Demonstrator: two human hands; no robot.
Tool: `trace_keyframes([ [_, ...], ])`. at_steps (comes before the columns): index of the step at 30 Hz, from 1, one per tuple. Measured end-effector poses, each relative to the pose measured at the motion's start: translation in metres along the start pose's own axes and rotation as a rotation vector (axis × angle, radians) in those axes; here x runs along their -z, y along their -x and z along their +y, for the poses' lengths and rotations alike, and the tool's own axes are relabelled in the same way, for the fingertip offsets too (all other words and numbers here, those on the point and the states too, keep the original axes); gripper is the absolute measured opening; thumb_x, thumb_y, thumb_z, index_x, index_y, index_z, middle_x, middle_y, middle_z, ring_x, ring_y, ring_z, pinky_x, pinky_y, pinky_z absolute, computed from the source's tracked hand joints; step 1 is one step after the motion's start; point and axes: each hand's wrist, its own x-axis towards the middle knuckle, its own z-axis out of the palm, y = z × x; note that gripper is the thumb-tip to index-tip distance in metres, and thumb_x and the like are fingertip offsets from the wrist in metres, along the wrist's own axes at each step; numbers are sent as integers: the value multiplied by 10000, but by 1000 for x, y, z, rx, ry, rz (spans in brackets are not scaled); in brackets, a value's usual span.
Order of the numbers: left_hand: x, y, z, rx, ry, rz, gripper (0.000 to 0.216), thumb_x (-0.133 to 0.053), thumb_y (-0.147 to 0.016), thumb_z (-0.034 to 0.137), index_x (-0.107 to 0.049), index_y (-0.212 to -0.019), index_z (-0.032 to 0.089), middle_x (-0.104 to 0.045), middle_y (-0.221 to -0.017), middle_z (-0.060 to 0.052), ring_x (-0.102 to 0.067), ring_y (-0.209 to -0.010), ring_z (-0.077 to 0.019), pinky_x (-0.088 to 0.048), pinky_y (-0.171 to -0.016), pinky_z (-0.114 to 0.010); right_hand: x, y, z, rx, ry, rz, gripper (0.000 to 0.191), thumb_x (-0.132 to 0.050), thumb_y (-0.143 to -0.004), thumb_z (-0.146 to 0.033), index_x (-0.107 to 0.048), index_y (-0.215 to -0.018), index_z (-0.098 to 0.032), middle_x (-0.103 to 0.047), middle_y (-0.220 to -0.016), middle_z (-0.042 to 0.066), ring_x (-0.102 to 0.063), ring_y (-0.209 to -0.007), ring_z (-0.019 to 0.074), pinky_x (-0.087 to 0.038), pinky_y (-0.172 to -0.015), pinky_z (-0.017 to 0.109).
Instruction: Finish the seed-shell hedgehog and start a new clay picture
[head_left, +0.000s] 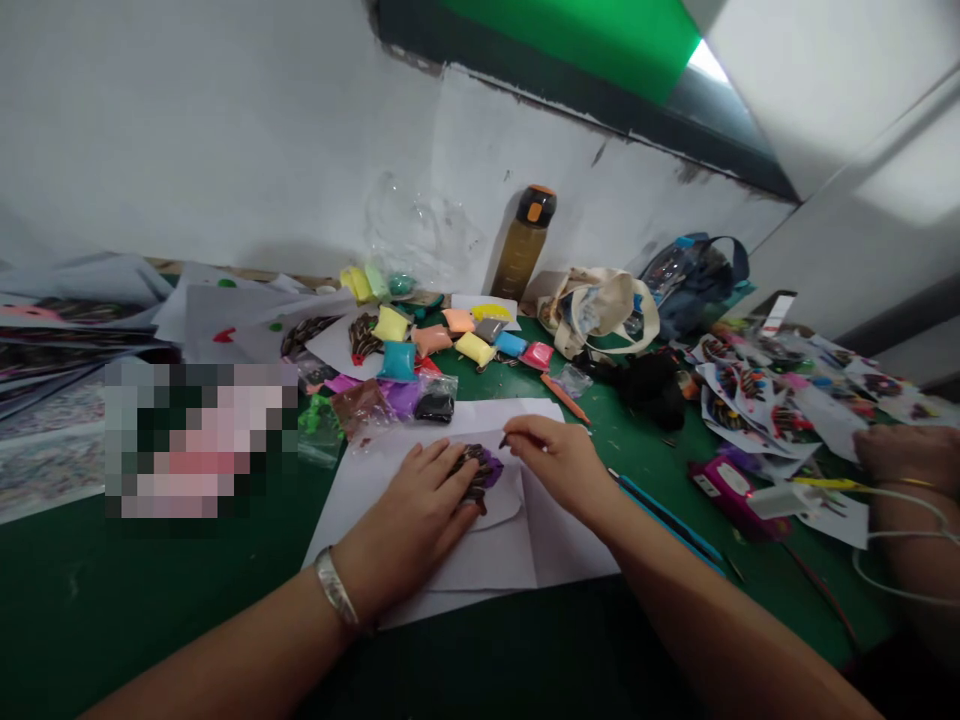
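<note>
Our forearms (247, 625) reach over the paper (559, 530). We rest the left hand (416, 500) flat, fingers slightly apart, partly covering the left side of the striped-and-purple figure (491, 468). Our right hand (562, 460) has thumb and fingertips together on a dark bit (503, 440), just beside the figure's purple part.

No text, label, brand, number or sign can be read. Faint scale marks are seen on the bottle (519, 252), too small to be made out; pale patches on the magenta box (729, 507) are too blurred.
</note>
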Motion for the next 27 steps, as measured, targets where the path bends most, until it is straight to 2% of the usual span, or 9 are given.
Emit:
trace_keyframes([
  [2,-2,0,-2,-15,9,31,410,-489,-916,316,-517,-1288,145,-516,-1345,-152,-412,-1289,-323,-356,-1061,-549,-1,20,-3,-84,-177,-36,131,-542,-860,-216,-672,-871,-233,-683,-777,-30,-625,-731,135,-462,-676,225],
  [4,-3,1,-3,-24,14,55,398,-489,-915,312,-527,-1277,149,-520,-1338,-144,-402,-1293,-314,-367,-1062,-532,-4,29,-6,-91,-226,-40,124,-554,-850,-205,-675,-857,-230,-680,-793,-25,-613,-746,136,-451,-688,231],
  [11,-4,1,-3,-27,-19,47,375,-472,-924,290,-546,-1270,166,-508,-1347,-132,-378,-1304,-306,-372,-1064,-526,-10,24,-5,14,-75,-67,130,-564,-858,-182,-687,-882,-219,-680,-849,17,-593,-812,158,-428,-739,266],
  [18,-3,0,-1,-66,-64,27,348,-468,-929,286,-576,-1247,195,-512,-1354,-125,-371,-1311,-317,-349,-1060,-552,-11,27,-1,38,-2,-73,158,-572,-849,-145,-703,-887,-226,-695,-854,21,-605,-812,162,-441,-739,266],
  [27,-5,0,3,-53,-107,27,327,-454,-934,267,-603,-1208,166,-542,-1333,-135,-432,-1269,-323,-341,-1040,-577,-18,32,-1,123,94,-41,160,-552,-894,-218,-711,-890,-198,-659,-785,40,-577,-775,163,-423,-717,259],
])
